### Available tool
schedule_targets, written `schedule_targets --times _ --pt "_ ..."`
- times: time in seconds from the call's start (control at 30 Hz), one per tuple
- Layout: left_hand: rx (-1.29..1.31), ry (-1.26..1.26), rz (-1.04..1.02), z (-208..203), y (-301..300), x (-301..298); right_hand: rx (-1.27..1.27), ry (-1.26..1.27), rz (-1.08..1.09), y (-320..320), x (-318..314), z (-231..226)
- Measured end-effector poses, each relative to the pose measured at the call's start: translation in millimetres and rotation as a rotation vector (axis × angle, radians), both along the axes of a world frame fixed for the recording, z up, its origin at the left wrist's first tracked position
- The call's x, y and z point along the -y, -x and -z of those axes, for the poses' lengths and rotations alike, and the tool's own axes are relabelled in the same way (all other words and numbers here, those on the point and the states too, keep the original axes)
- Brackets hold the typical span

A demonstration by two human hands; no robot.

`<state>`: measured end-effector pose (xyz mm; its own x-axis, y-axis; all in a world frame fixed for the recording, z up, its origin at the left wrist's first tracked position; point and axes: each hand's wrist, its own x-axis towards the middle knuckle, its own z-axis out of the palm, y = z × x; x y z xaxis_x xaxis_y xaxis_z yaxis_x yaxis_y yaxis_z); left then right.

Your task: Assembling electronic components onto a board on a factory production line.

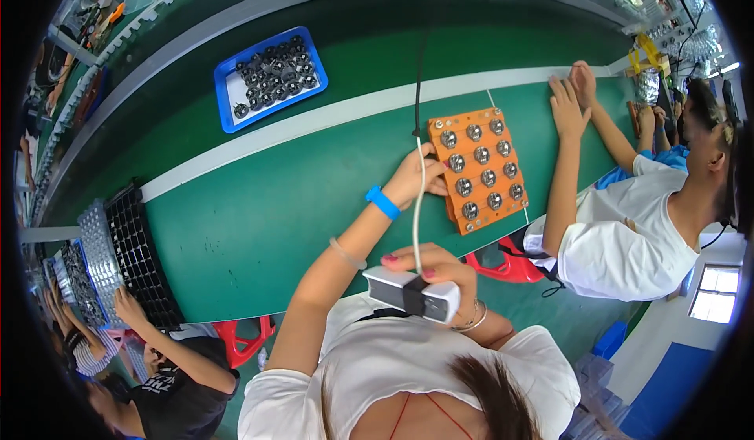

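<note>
Gripping the left edge of the orange board [473, 171], the left hand [418, 178] has its fingers bent closely around that side. The right hand [448, 267] is wrapped around a white-and-black device [414, 294] just off the near edge of the table [243, 236], its cable [418, 228] rising past the left hand. Rows of round metal parts [488, 178] sit on the board, whose lower corner lies near the table's edge. Broad green surface stretches leftward to the black grid tray [141, 255]; a narrower strip separates board from co-worker's forearm [562, 181].
</note>
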<state>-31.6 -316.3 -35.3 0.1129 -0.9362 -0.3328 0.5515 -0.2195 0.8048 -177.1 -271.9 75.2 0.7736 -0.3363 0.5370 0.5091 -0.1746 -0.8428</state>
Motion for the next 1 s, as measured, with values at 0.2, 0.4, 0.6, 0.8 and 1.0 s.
schedule_targets --times 0.2,0.4,0.6,0.8,1.0 --pt "-0.203 0.027 -0.312 -10 11 -80 0.108 -0.210 -0.202 49 30 46" --pt "-0.066 -0.075 -0.692 -4 35 -192 0.041 -0.405 0.276 17 15 9" --pt "-0.156 -0.084 -1.016 -1 87 -229 0.019 -0.212 0.202 -5 6 36" --pt "-0.297 -0.249 -0.665 -26 101 -244 -0.156 -0.244 0.164 -14 9 59" --pt "-0.092 -0.167 -0.163 -44 64 -263 -0.289 -0.185 0.252 -17 24 58"
